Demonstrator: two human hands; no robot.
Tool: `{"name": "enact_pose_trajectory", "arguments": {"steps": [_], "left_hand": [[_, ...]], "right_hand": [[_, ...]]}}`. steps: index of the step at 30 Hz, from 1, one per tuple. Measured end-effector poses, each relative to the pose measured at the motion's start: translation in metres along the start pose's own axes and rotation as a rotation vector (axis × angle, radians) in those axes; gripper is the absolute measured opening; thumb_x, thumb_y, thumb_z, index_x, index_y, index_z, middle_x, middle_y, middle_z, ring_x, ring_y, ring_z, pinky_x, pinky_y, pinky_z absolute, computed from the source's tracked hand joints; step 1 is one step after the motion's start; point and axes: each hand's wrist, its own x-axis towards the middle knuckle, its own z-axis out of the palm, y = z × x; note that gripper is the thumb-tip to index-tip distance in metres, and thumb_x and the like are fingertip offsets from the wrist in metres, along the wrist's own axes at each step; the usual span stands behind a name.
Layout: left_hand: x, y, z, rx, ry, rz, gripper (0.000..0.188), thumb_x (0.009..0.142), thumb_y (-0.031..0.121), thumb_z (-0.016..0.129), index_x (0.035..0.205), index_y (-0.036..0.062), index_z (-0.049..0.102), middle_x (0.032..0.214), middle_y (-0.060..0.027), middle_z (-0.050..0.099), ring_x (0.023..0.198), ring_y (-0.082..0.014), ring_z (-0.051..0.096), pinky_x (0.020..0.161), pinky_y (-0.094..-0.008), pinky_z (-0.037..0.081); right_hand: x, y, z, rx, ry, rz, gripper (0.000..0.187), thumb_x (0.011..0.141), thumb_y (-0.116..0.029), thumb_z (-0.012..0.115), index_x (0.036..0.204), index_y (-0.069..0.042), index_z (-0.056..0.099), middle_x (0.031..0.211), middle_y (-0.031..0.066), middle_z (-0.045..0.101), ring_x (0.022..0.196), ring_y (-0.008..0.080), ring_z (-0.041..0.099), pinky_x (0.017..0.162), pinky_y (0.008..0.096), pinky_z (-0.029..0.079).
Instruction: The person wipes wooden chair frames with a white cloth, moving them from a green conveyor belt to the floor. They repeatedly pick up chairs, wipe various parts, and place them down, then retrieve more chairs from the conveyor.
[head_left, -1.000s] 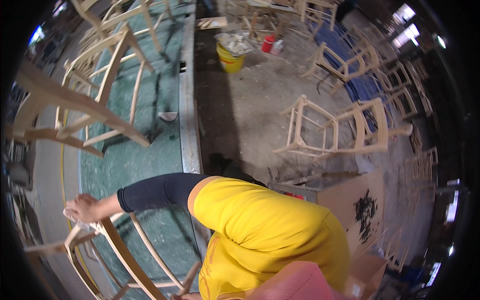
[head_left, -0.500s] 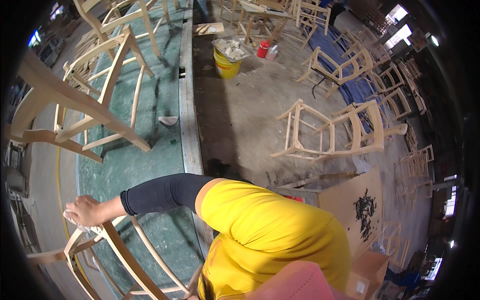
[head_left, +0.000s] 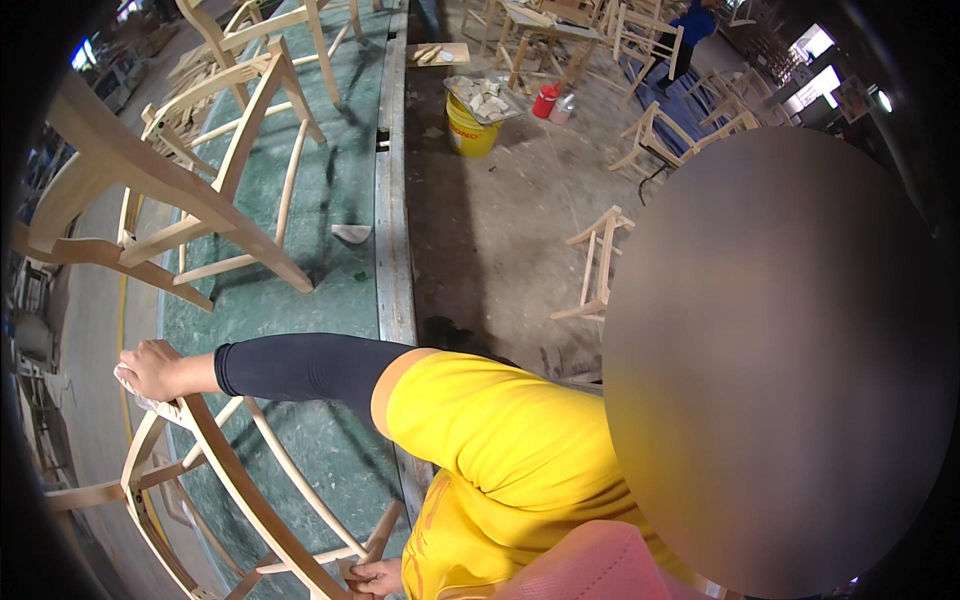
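Held a thin white pad (head_left: 150, 403) with the right hand (head_left: 152, 371) on the far end of a pale, bare-wood, curved-railed chair frame (head_left: 240, 472), slanting lengthwise across the green tabletop (head_left: 300, 315) from far edge toward near edge, and closed the left hand (head_left: 379, 577) on the nearer corner.

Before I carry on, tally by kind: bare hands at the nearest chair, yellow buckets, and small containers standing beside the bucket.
Bare hands at nearest chair: 2
Yellow bucket: 1
Small containers (red container, pinkish container): 2
Total: 5

Bright windows (head_left: 812, 42), dusty brownish floor (head_left: 545, 175)
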Motion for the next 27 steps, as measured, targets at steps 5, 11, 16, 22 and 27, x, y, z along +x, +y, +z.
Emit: {"name": "enact_pose_trajectory", "arguments": {"steps": [5,11,16,22,27], "left_hand": [[-0.003,0.007,0.005,0.011,-0.002,-0.001,0.027,0.097,0.015,0.05,0.11,-0.0071,0.058,0.101,-0.0209,0.06,0.095,-0.0307,0.058,0.084,-0.0414,0.047],[-0.014,0.023,0.014,-0.143,-0.167,0.005,0.026,0.096,0.015,0.052,0.109,-0.0072,0.056,0.1,-0.0211,0.06,0.093,-0.0325,0.058,0.086,-0.0433,0.046],[-0.025,0.072,0.018,-0.046,-0.034,-0.059,0.026,0.095,0.014,0.053,0.109,-0.0072,0.054,0.099,-0.0214,0.059,0.092,-0.0341,0.058,0.086,-0.0449,0.045],[-0.059,0.176,0.141,-0.405,-0.393,0.019,0.027,0.097,0.014,0.045,0.119,-0.0005,0.05,0.116,-0.0204,0.055,0.107,-0.0364,0.053,0.092,-0.0454,0.04],[-0.044,0.227,0.225,-0.427,-0.487,0.234,0.024,0.085,0.006,0.059,0.109,0.0081,0.06,0.114,-0.018,0.057,0.118,-0.0388,0.043,0.104,-0.0487,0.027]], "right_hand": [[0.022,0.021,-0.001,-0.06,0.007,0.021,0.035,0.092,-0.03,0.047,0.077,-0.001,0.06,0.071,0.0237,0.063,0.073,0.0437,0.062,0.07,0.0503,0.049],[0.056,0.037,-0.01,0.076,-0.162,0.231,0.027,0.09,-0.027,0.049,0.078,-0.007,0.064,0.073,0.0182,0.066,0.072,0.0375,0.065,0.068,0.0446,0.052],[0.078,0.04,0.037,0.654,-0.325,0.346,0.019,0.09,-0.015,0.045,0.094,-0.008,0.062,0.092,0.0122,0.067,0.088,0.0275,0.065,0.076,0.042,0.051],[0.078,0.043,-0.128,0.895,-0.262,0.386,0.027,0.097,-0.027,0.041,0.1,-0.007,0.058,0.098,0.0131,0.065,0.097,0.0261,0.062,0.084,0.0412,0.049],[0.05,0.054,-0.206,0.879,-0.256,0.366,0.034,0.102,-0.035,0.037,0.103,-0.006,0.055,0.097,0.0129,0.065,0.098,0.0254,0.062,0.088,0.0402,0.048]]}}
